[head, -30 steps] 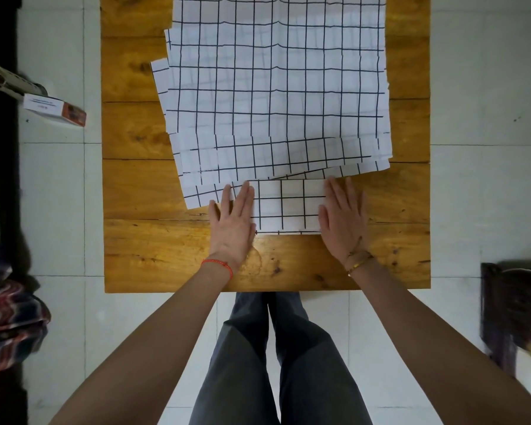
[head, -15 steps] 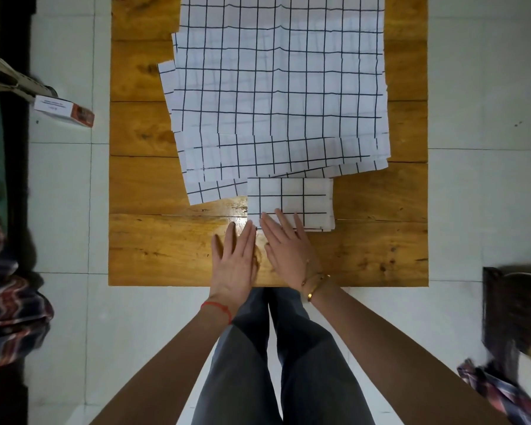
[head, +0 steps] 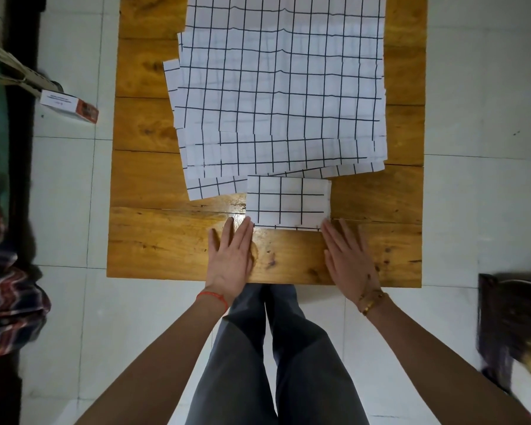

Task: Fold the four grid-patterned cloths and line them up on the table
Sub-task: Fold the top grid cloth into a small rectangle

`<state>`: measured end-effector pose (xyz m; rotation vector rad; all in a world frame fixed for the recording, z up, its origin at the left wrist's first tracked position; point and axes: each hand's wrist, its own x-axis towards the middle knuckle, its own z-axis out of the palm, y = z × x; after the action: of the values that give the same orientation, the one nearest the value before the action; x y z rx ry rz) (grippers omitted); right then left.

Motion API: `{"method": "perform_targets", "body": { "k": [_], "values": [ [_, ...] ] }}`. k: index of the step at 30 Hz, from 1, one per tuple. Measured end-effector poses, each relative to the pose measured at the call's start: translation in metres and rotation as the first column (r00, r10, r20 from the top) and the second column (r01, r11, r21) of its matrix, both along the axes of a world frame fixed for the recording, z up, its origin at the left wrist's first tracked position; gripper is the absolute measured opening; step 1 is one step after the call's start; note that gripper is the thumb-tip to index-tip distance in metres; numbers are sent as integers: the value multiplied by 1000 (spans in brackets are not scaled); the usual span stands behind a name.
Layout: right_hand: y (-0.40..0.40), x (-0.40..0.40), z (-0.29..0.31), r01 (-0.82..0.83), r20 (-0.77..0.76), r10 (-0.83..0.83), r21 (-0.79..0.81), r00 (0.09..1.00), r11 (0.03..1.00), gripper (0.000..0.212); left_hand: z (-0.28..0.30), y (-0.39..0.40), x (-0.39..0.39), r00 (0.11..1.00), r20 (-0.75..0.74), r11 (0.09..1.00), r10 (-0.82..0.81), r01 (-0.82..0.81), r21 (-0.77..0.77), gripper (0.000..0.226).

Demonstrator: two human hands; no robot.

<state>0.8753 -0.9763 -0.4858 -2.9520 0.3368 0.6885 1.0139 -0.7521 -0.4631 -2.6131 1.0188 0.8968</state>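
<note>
Near the front edge of the wooden table (head: 154,246), about midway along it, the folded grid cloth (head: 288,200) is lying as a compact rectangle with its long axis running parallel to that edge, its far side overlapping the near margin of the stack of unfolded grid cloths (head: 282,87), which is covering the middle and rear of the table. Both hands are lying flat on the bare wood just in front of the folded cloth, one at each of its near corners, so that the cloth is sitting directly ahead of and between them. The left hand (head: 232,259) is resting palm down with its fingers straight and held close together, the fingertips (head: 247,223) touching or all but touching the near left corner of the folded cloth. The right hand (head: 348,259) is likewise resting palm down with its fingers straight and slightly fanned, the fingertips (head: 328,227) reaching the near right corner. Neither hand is gripping anything. Neither is clearly the nearer; the two are standing about equally close to the cloth. By judgement, one cloth is folded and the rest are waiting in the stack; the coming move is turning on whether the folded piece is to be slid along the front edge to begin the line, or a fresh sheet drawn from the stack just beyond it.
</note>
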Motion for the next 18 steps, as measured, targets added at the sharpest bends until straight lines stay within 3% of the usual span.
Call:
{"method": "perform_targets", "body": {
  "k": [3,6,8,10,12,13,14,16,18],
  "values": [
    [-5,0,3,22,65,-24,23,998,999,54,-1,-1,-1,1000,-1,1000,9,-9,-16,65],
    [-7,18,5,114,277,-146,129,950,985,40,-3,-2,-1,995,11,986,97,-94,-137,62],
    [-11,41,7,170,399,-242,209,884,963,24,-1,-6,-4,972,34,927,232,-211,-311,55],
    [-17,70,9,200,456,-305,264,836,944,14,2,-13,-6,906,-27,802,422,-387,-456,41],
    [-24,101,11,214,447,-332,294,831,931,12,8,-28,-6,717,-235,577,656,-678,-456,19],
    [-27,116,11,208,427,-328,304,842,930,12,10,-36,-4,570,-352,435,742,-810,-394,7],
    [-29,129,11,194,405,-316,312,858,930,12,10,-44,-3,414,-448,290,793,-902,-320,10],
    [-32,150,8,162,353,-277,321,894,933,11,5,-58,-2,93,-597,34,796,-993,-109,24],
    [-31,163,4,137,307,-240,323,921,937,11,1,-69,-2,-127,-638,-113,759,-992,63,22]
  ]
}}
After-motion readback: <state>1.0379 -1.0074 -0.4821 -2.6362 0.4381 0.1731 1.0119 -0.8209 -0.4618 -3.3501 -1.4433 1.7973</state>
